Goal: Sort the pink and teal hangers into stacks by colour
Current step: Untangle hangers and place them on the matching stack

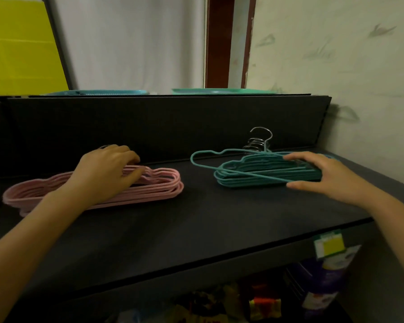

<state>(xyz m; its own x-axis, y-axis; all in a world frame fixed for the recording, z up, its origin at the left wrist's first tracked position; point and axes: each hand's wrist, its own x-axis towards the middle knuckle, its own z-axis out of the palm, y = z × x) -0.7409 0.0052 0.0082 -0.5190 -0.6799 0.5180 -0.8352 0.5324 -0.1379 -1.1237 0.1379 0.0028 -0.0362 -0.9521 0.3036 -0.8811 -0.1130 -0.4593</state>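
Note:
A stack of pink hangers (159, 186) lies flat on the left part of the black shelf (196, 229). My left hand (105, 169) rests on top of its middle, fingers curled over the upper bars. To the right lies a stack of teal hangers (254, 173) with metal hooks (259, 141) pointing to the back. One teal hanger (203, 157) sits askew on top, sticking out to the left. My right hand (322, 173) grips the right end of the teal stack, thumb at the front, fingers over the top.
A black back panel (149, 122) rises behind the shelf. Above it show the rims of two teal baskets (96, 92). A white wall (359, 66) closes the right side. Packaged goods (322, 271) and a price label sit below the shelf's front edge.

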